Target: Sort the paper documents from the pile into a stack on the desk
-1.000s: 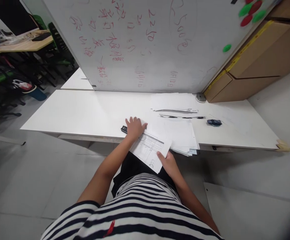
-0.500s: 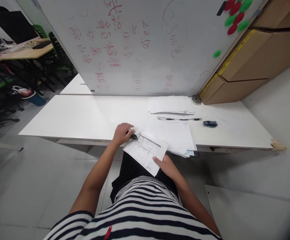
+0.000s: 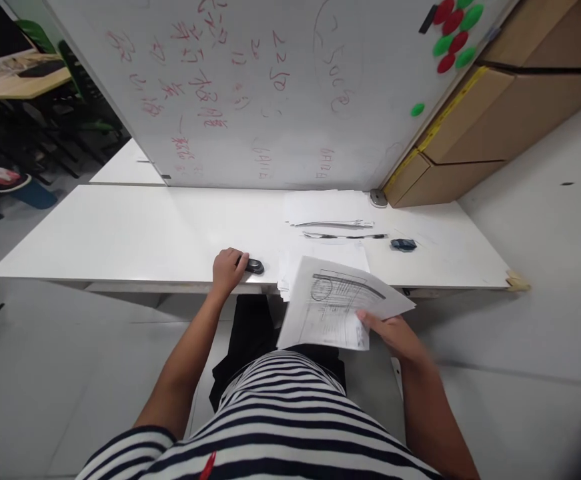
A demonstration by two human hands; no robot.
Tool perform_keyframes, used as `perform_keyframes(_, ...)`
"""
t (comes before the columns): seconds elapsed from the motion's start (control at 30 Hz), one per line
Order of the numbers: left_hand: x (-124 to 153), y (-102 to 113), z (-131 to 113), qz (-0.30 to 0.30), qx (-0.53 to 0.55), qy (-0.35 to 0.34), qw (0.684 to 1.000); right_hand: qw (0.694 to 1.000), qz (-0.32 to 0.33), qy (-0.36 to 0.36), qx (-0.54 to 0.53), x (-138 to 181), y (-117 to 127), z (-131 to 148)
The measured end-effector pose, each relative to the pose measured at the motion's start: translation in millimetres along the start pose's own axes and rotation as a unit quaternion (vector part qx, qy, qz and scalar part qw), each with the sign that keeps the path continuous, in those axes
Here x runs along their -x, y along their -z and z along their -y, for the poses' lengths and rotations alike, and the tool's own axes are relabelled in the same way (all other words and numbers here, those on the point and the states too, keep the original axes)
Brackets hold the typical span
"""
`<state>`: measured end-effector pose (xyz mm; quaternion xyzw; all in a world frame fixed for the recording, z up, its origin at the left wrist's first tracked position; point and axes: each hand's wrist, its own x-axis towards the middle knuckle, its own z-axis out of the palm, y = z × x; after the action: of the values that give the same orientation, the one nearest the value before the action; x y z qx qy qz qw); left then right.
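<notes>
The left hand (image 3: 229,270) curls its fingers snugly round one end of a black stapler (image 3: 255,266), by the front edge of the table (image 3: 185,230). The right hand (image 3: 397,333) grips printed paper (image 3: 340,307) — thumb on top, fingers hidden beneath — out past that edge, partly covering a paper stack (image 3: 330,251).

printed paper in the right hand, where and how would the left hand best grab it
Probably pinch the printed paper by its free left edge, from the left, thumb on top: it is thin, and the right hand grips the opposite side.
</notes>
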<state>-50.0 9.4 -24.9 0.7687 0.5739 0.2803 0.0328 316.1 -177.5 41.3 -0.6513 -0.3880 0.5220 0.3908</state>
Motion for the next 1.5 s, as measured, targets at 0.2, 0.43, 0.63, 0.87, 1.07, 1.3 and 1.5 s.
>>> perform_keyframes(0.2, 1, 1, -3, 0.0, 0.01, 0.009, 1.0, 0.999, 0.009, 0.029, -0.029, -13, -22, -5)
perform_keyframes(0.43, 1, 1, -3, -0.003, 0.024, 0.016, 1.0, 0.998, 0.054, -0.001, -0.008, -17, -17, 7)
perform_keyframes(0.63, 1, 2, -4, -0.004, 0.022, 0.009, 1.0, 0.988, -0.004, 0.02, 0.15, -52, 8, 33)
perform_keyframes(0.87, 2, 2, -3, -0.003, 0.016, 0.011, 1.0, 0.83, -0.252, 0.15, 0.474, -85, -10, 12)
perform_keyframes(1.07, 2, 2, -2, -0.007, 0.013, 0.005, 1.0, 0.814, -0.195, 0.238, 0.492, -126, -35, 32)
perform_keyframes(1.3, 4, 3, -3, -0.018, 0.013, 0.006, 1.0, 0.762, -0.05, 0.251, 0.594, -246, -66, 86)
perform_keyframes(1.5, 3, 2, -2, -0.02, -0.017, 0.012, 1.0, 0.735, -0.009, 0.247, 0.632, -273, -61, 74)
